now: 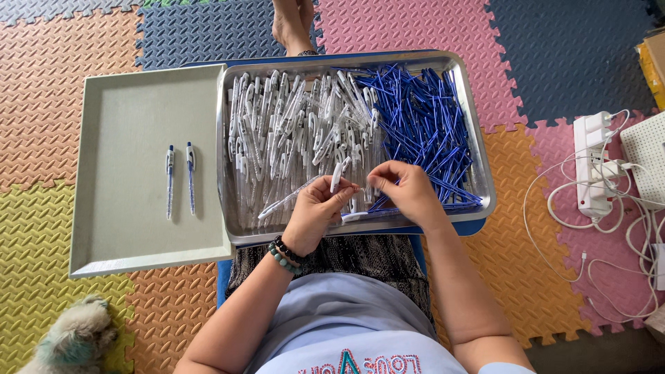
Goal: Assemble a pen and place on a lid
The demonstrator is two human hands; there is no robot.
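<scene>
Over a metal tray of pen parts, the left hand pinches a white pen barrel while the right hand's fingertips close on a small, hard-to-see part.

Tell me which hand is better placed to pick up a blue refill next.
Right. The right hand lies beside the blue refills; the left hand holds a clear pen barrel over the white parts.

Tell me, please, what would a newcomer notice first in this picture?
First, the metal tray in the middle, heaped with clear-and-white pen barrels on its left and blue refills on its right. Over its near edge, the left hand holds a pen part and the right hand pinches something small. Two finished pens lie on the grey lid at left.
</scene>
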